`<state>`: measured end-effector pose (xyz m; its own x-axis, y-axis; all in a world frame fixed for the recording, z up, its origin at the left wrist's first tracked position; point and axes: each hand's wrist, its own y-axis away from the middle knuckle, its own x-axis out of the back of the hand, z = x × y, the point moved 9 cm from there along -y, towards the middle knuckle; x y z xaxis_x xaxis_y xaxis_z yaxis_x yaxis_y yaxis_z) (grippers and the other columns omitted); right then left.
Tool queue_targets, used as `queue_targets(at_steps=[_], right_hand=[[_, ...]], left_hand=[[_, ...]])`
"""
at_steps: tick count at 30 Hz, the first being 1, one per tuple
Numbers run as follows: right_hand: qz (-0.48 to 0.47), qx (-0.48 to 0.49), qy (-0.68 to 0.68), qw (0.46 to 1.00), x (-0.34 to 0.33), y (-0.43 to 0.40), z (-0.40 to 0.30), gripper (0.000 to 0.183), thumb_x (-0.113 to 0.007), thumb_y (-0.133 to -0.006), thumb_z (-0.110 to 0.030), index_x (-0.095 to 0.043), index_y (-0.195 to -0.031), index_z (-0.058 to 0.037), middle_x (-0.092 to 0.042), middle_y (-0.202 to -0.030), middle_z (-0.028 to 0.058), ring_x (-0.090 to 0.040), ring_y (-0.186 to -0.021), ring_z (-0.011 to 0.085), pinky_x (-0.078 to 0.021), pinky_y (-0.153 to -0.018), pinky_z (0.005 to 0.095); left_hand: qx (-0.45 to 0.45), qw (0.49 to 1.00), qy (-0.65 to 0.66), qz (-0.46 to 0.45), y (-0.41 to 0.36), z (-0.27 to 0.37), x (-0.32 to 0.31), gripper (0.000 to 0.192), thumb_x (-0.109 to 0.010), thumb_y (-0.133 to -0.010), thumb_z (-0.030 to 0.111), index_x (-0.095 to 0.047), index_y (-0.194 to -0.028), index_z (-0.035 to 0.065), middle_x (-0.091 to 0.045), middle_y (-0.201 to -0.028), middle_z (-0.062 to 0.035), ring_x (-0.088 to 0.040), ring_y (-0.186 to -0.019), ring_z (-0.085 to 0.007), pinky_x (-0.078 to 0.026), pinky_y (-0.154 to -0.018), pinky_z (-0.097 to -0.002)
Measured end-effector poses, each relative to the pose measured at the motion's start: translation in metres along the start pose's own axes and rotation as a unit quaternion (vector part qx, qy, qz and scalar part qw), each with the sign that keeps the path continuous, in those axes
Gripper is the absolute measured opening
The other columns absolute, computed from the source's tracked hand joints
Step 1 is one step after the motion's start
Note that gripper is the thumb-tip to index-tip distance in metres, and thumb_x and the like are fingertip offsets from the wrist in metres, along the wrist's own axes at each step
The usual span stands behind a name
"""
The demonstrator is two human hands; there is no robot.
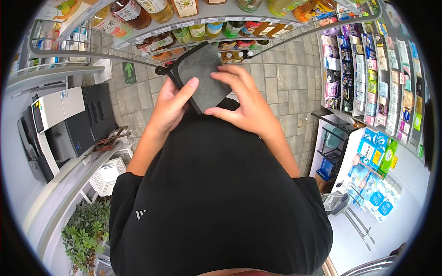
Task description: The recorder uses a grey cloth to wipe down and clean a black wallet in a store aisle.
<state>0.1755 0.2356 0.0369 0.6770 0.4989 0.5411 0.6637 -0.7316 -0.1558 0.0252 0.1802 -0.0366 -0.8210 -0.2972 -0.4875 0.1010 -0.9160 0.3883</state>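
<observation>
A folded grey cloth (203, 74) with black edging and a black hanging loop is held in front of my black shirt. My left hand (178, 100) grips its left edge, thumb on top and the other fingers hidden beneath. At the cloth's right side is my right hand (240, 98), its fingertips touching or just over the surface and its thumb at the lower corner. The fingers of that hand are spread in a loose curve. Beyond the cloth, shelves (207, 20) hold bottled drinks.
A printer (65, 120) stands on a counter at the left, above a white plastic basket (108, 176) and a leafy plant (84, 227). Racks of packaged goods (369, 76) line the right, with a black-framed white cart or cabinet (333, 148) below. A metal rail (103, 53) crosses ahead.
</observation>
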Motion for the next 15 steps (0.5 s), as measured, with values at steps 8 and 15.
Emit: queue_targets(at_steps=[8, 15], right_hand=[[-0.026, 0.0, 0.017, 1.0, -0.005, 0.002, 0.007, 0.056, -0.082, -0.081, -0.024, -0.062, -0.132, -0.0112, -0.053, -0.136, 0.0138, -0.055, -0.123, 0.0346, -0.048, -0.101, 0.0403], [0.002, -0.039, -0.119, 0.992, 0.003, 0.001, 0.017, 0.032, -0.069, -0.094, -0.02, -0.069, -0.123, -0.0067, -0.058, -0.131, 0.0139, -0.059, -0.119, 0.0291, -0.0462, -0.101, 0.0374]], left_hand=[[0.045, 0.991, 0.123, -0.039, 0.0, -0.003, -0.004, 0.048, -0.042, -0.108, 0.04, -0.045, -0.138, 0.0028, -0.058, -0.134, -0.0133, -0.06, -0.121, -0.0236, -0.05, -0.102, -0.0405], [0.028, 0.996, 0.071, -0.053, -0.003, -0.006, 0.001, 0.04, -0.045, -0.108, 0.036, -0.05, -0.131, 0.0033, -0.064, -0.126, -0.0112, -0.065, -0.113, -0.0216, -0.055, -0.094, -0.041]])
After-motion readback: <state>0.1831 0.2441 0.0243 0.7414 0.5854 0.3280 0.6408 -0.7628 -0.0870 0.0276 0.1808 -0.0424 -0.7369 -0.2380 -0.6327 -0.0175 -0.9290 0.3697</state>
